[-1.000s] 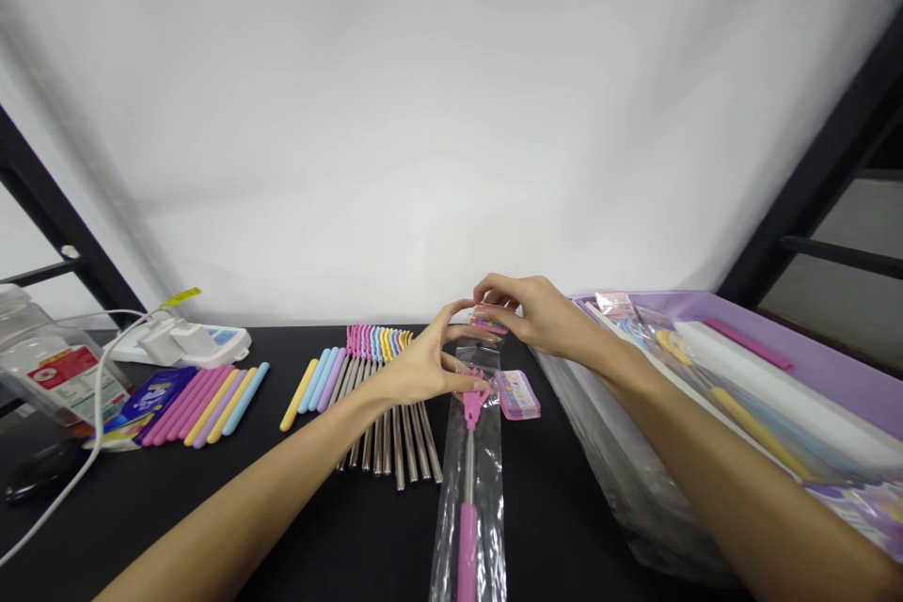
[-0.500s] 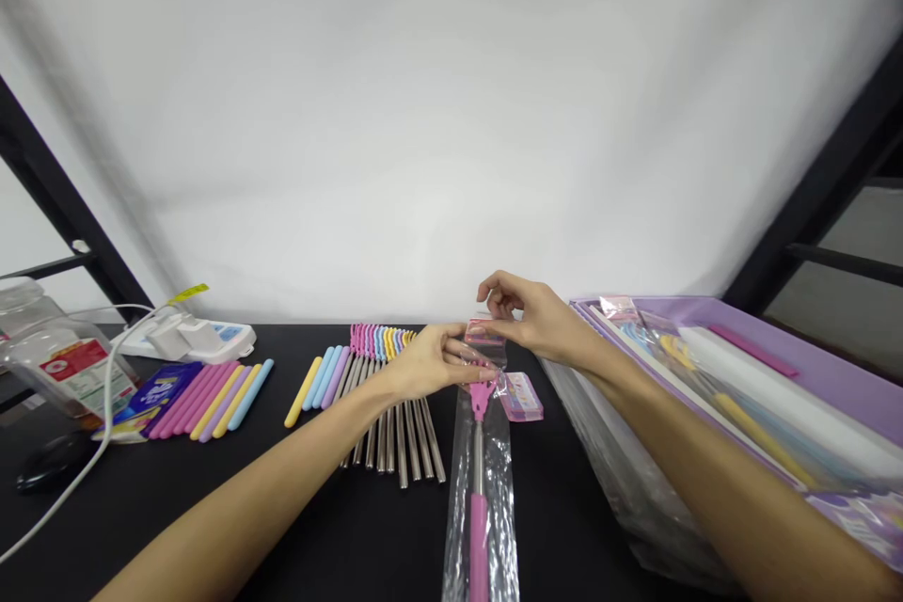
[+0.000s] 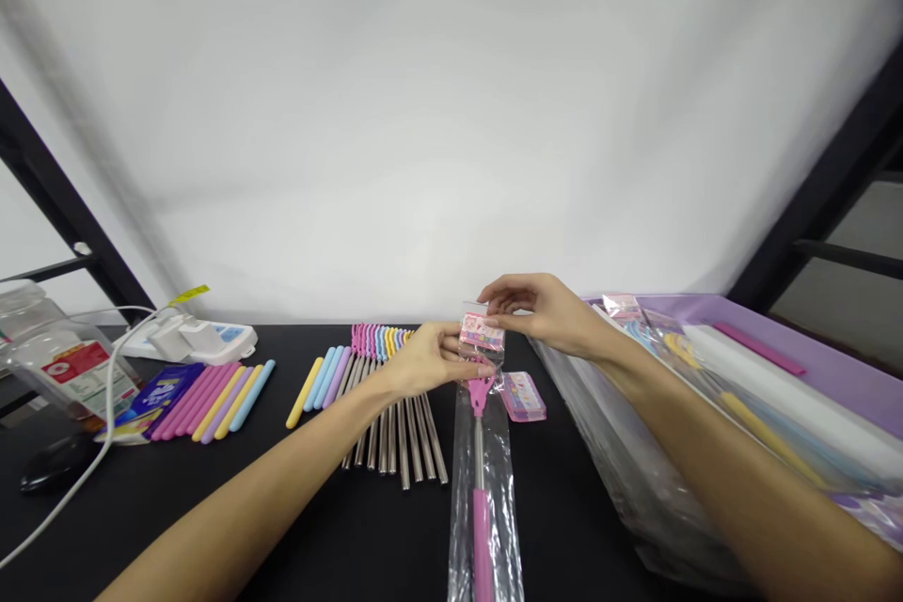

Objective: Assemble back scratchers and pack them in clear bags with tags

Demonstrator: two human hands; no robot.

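Note:
A pink back scratcher (image 3: 481,527) with a metal shaft lies inside a long clear plastic bag (image 3: 504,489) in front of me. My left hand (image 3: 429,359) pinches the bag around the scratcher's claw head, thumb in front. At the bag's mouth, my right hand (image 3: 532,310) holds the top of a small pink printed card (image 3: 482,333) between thumb and fingers. The card's lower part lies behind or within the clear film; which one I cannot tell. Just right of the bag rests a stack of similar cards (image 3: 523,397).
Left of my hands lie metal rods with coloured claw heads (image 3: 405,451) and loose coloured handles (image 3: 321,376). More handles (image 3: 212,400), a power strip (image 3: 232,340), a plastic jar (image 3: 71,362) and a black mouse (image 3: 60,463) are farther left. A purple bin (image 3: 691,306) with bagged scratchers stands right.
The card now faces me more fully and shows more of its print. My right hand has shifted slightly, its fingers closing over the card's top; my left hand stays at the claw head.

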